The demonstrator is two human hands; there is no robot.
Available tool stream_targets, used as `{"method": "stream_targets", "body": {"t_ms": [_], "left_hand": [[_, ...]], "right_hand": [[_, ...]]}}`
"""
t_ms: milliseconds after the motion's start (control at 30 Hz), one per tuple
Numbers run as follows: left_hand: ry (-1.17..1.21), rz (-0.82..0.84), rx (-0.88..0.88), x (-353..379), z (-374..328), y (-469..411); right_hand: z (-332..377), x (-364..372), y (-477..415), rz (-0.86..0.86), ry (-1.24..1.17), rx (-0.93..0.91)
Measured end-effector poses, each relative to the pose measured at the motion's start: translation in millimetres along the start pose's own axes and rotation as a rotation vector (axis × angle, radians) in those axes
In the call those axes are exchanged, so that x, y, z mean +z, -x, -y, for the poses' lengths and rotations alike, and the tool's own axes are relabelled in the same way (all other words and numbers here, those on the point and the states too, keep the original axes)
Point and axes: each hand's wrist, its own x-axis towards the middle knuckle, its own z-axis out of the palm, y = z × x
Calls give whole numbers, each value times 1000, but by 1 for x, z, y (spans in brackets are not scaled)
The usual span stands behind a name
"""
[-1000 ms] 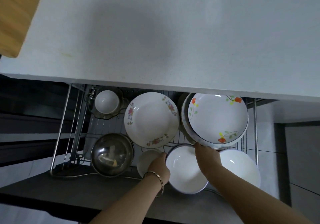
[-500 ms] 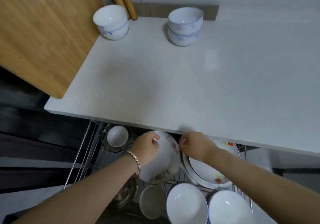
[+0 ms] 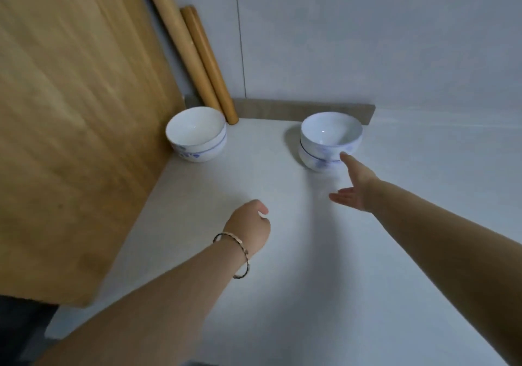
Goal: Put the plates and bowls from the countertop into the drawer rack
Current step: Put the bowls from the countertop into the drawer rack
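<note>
both hands are over the countertop [image 3: 324, 266] and both are empty. the right hand [image 3: 356, 184] is spread wide, thumb apart from the fingers, with a fingertip at or just short of the near wall of the right bowl stack [image 3: 330, 141]; contact cannot be confirmed. that stack reads as two bowls nested, white with blue marks, standing upright near the back wall. the left hand [image 3: 250, 225], with a bracelet [image 3: 237, 255] at the wrist, hangs loosely curled above the bare surface, gripping nothing, well apart from the left bowl stack [image 3: 197, 133]. the left stack stands upright just beside a wooden board [image 3: 70, 111] and in front of two wooden rolling pins [image 3: 197, 51] leaning in the corner; it also appears to be two nested bowls, though this is less clear. no plates are visible on the countertop. the drawer rack is out of view, so its contents cannot be checked here. judgement: the task is late but unfinished; the two bowl stacks remain to be moved, and the right stack looks to be next.
</note>
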Motion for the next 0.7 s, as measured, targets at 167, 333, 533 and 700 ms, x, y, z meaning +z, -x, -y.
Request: {"method": "stream_targets", "body": {"t_ms": [167,333,533,700], "left_hand": [[56,35,21,2,15,-46],[139,57,-25,6,29,-58],[252,55,-58,5,35,-42],[636,202,-254,-3,17,11]], "right_hand": [[27,20,-47,77,-112,-108],[25,42,-62,-73,-129,-152],[-2,31,-32,-73,-95,-127],[-56,7,21,13,-144,-7]]}}
